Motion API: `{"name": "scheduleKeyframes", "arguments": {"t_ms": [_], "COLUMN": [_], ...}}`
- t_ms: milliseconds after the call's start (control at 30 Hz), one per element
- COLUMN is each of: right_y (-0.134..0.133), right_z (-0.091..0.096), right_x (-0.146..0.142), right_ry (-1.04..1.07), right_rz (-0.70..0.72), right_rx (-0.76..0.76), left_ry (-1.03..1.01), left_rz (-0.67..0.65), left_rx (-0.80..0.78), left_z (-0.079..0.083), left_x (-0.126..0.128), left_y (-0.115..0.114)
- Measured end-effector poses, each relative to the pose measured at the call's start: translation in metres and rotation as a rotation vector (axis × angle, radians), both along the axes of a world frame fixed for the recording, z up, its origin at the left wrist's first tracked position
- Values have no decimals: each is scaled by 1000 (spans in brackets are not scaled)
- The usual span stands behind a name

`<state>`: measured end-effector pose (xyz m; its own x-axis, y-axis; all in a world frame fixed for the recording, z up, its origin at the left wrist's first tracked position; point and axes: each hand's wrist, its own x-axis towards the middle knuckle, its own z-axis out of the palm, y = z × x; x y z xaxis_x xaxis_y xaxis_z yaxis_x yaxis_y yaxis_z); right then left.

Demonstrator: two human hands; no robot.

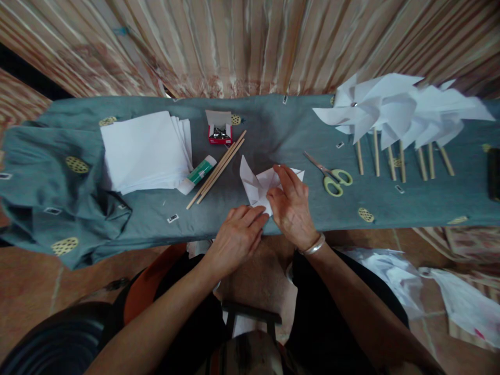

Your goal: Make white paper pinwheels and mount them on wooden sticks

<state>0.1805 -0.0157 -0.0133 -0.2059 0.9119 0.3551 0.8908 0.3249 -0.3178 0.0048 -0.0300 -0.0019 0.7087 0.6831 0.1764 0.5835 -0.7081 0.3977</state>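
Note:
A partly folded white paper pinwheel (254,188) lies on the cloth in front of me, one pointed blade standing up at its left. My left hand (241,232) rests at its near edge, fingers bent together over the paper's lower corner. From the right, my right hand (289,208) presses down on the paper, thumb and fingers closed on a fold; its fingertips partly cover that spot. Right of this hand lie scissors (331,177) with light green handles. On the left are several thin wooden sticks (219,169) and a green-and-white glue stick (200,174).
A stack of white paper (142,151) lies at the left. Behind the sticks stands an opened red box (220,134) of shiny metal pins. Several finished pinwheels (385,107) on sticks overlap at the back right. A pleated curtain (234,47) hangs behind the cloth-covered table (297,135).

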Motion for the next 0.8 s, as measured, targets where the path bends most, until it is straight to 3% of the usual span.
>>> {"name": "scheduleKeyframes", "arguments": {"t_ms": [167,533,800], "right_y": [-5,-22,-19], "right_z": [3,2,-1], "right_x": [0,2,-2], "right_ry": [0,-117,31], "right_rz": [35,46,30], "right_rx": [-84,-85,-136], "left_ry": [4,39,23], "left_rz": [1,0,1], "left_rx": [-9,-28,-35], "left_z": [-1,3,3], "left_x": [0,1,1], "left_y": [0,1,1]}}
